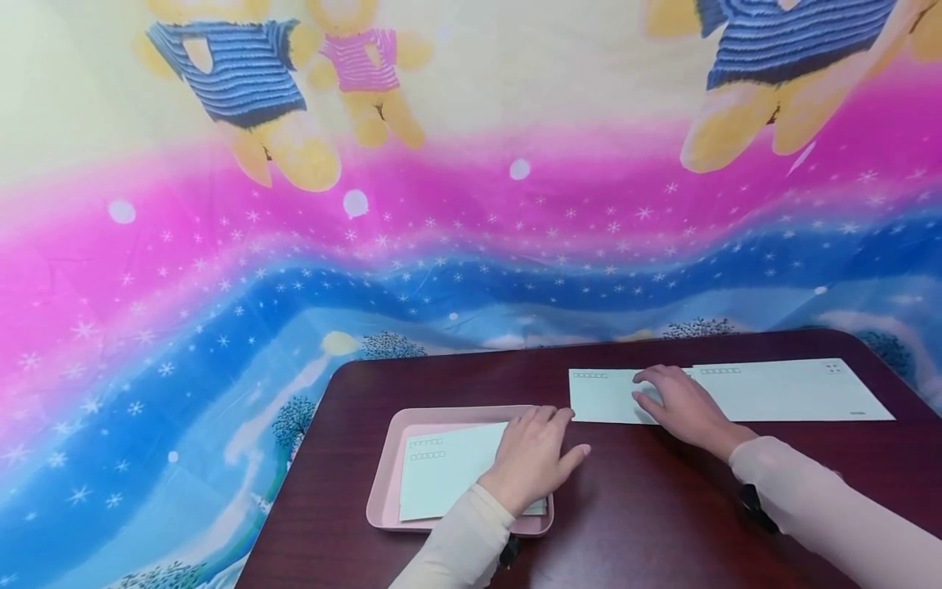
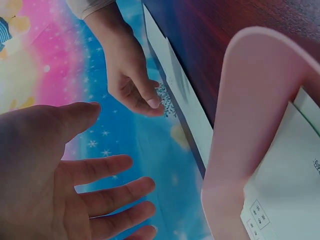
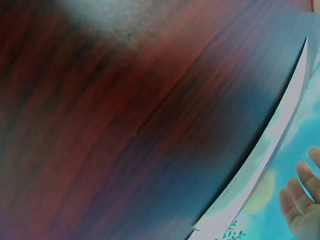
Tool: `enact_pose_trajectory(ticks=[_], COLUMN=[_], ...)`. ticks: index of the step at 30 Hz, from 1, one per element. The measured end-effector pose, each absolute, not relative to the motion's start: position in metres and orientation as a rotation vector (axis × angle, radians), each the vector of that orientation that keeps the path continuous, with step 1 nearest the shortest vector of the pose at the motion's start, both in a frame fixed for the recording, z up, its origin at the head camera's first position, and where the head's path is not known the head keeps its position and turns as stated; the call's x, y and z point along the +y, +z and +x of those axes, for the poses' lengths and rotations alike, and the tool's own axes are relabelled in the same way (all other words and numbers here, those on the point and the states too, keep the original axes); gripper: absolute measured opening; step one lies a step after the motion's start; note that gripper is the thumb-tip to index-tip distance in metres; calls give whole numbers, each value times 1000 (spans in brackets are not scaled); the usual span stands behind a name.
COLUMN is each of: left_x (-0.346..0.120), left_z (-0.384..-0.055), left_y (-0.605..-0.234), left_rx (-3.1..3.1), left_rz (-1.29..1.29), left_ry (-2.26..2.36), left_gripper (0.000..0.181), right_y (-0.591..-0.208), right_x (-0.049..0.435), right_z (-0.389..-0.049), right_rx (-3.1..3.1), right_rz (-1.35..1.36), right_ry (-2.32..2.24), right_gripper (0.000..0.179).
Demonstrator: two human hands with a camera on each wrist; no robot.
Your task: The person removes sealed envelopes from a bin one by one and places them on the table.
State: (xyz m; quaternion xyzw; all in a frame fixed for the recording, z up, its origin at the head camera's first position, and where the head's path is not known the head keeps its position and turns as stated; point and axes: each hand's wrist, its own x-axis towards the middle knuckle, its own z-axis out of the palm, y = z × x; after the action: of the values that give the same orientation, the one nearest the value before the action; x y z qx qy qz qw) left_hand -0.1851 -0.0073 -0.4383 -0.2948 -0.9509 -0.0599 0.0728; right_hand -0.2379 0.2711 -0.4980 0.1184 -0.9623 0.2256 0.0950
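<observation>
My left hand [image 1: 531,458] is over the right side of a pink tray [image 1: 384,483], and its fingers and thumb are spread in the left wrist view. White envelopes [image 1: 449,474] with rows of small printed boxes lie stacked in that tray. Over on the right, my right hand [image 1: 680,405] hovers at the joint of two white envelopes lying end to end, the left envelope [image 1: 603,397] and the right envelope [image 1: 795,393]. Its fingers bend loosely, and nothing shows between thumb and fingers in the left wrist view. Part of the left envelope is hidden behind the hand.
A dark red-brown wooden table [image 1: 618,523] carries everything. Behind it hangs a cloth [image 1: 471,213] printed with bears, snowflakes and trees, close to the table's far edge. The tray's raised rim [image 2: 260,37] stands beside the left hand.
</observation>
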Motion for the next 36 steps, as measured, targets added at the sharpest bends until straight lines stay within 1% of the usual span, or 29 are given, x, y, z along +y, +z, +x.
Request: enact_pose_trajectory(ticks=[6,15,26,36], left_x=[-9,-14,-26,-39], left_z=[-183,-181,-181,-180], left_y=[-434,-429,-431,-431], left_rx=[-2885,-2883,-2876,-2891], left_rz=[-865,-859,-825,-788], left_ry=[-205,-196,-205,-255], left_gripper=[53,53,52,50], right_y=[-495,-486,-481,-472], right_x=[268,256,242,218], right_z=[-233,-223,-217,-206], right_rx=[-2854,-2801,-2796,-2735], right_rz=[358,442,468,543], right_ry=[670,667,688,741], right_gripper=[33,30,30,26])
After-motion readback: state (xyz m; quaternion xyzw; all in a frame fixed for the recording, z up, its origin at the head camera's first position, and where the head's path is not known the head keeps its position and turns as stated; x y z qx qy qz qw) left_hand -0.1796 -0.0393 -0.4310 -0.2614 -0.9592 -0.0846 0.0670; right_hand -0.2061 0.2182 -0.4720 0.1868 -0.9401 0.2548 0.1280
